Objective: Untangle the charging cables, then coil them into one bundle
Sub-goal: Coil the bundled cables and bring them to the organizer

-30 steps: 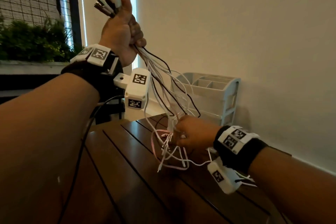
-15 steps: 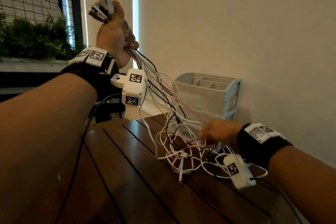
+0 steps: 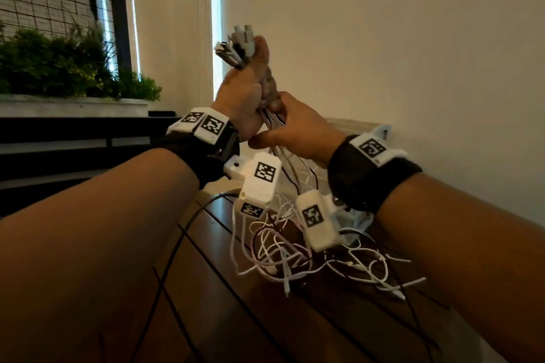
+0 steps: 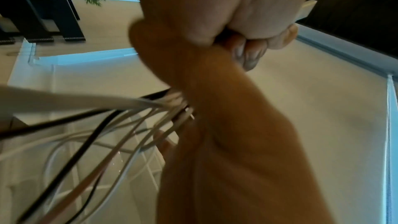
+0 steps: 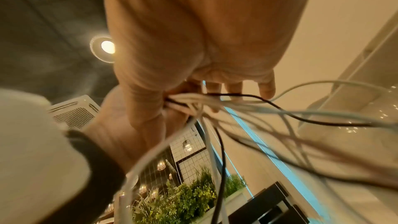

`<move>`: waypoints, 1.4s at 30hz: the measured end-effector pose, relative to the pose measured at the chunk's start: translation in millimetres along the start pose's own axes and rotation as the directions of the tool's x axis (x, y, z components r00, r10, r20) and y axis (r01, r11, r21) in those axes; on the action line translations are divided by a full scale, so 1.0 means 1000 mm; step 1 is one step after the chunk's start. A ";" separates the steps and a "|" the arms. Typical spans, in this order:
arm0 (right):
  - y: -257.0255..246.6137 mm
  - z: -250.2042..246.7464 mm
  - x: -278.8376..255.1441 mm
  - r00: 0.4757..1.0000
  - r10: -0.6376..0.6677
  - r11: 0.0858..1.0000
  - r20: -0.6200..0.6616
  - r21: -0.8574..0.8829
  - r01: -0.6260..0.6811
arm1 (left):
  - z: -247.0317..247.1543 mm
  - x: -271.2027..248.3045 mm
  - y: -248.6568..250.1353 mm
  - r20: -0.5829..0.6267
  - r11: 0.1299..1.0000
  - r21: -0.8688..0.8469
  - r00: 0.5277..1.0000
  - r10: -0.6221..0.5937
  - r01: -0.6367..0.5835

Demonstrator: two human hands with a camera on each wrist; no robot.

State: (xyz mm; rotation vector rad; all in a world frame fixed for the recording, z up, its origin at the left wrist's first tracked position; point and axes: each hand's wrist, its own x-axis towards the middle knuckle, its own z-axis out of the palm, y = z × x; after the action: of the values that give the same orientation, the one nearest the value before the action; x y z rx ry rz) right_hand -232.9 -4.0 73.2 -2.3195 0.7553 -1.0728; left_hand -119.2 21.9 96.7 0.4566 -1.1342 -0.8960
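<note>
My left hand (image 3: 247, 91) is raised in a fist around the charging cables, with their white and grey plugs (image 3: 237, 46) sticking out above it. My right hand (image 3: 295, 130) sits directly under that fist, thumb and fingers curled round the same strands. In the right wrist view the cables (image 5: 237, 106) fan out from between the thumb and the fingers of the right hand (image 5: 193, 40). The white, black and pink cables (image 3: 277, 247) hang down and lie in loose loops on the dark wooden table (image 3: 224, 303). In the left wrist view the strands (image 4: 120, 125) are blurred below the left hand (image 4: 247, 14).
A pale plastic organizer (image 3: 380, 130) stands on the table against the wall, behind my right wrist. A planter with green plants (image 3: 59, 68) lines the ledge at the left. A thin black wire (image 3: 177, 244) runs from my left wrist camera across the table.
My right hand has left the cable ends near the table and risen to grip the strands just under the left fist. The left hand has come lower and toward the middle.
</note>
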 end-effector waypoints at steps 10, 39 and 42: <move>0.037 0.004 -0.013 0.985 -0.034 0.984 0.168 -0.166 0.062 | -0.019 -0.015 0.013 0.121 0.991 -0.031 0.984 -0.128 0.133; 0.057 -0.002 -0.026 0.987 0.078 0.984 0.141 -0.172 -0.053 | -0.024 -0.008 0.034 0.061 0.992 0.088 0.993 -0.096 0.090; 0.069 -0.019 -0.031 0.974 0.147 0.964 0.174 -0.245 -0.102 | -0.045 -0.010 0.040 0.063 0.955 0.273 0.988 -0.142 0.120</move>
State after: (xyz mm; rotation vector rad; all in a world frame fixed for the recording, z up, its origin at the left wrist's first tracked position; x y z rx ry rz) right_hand -284.0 -37.8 25.2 -2.4871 0.9835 -0.7262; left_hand -64.7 48.1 102.1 0.7303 -1.3200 -0.8855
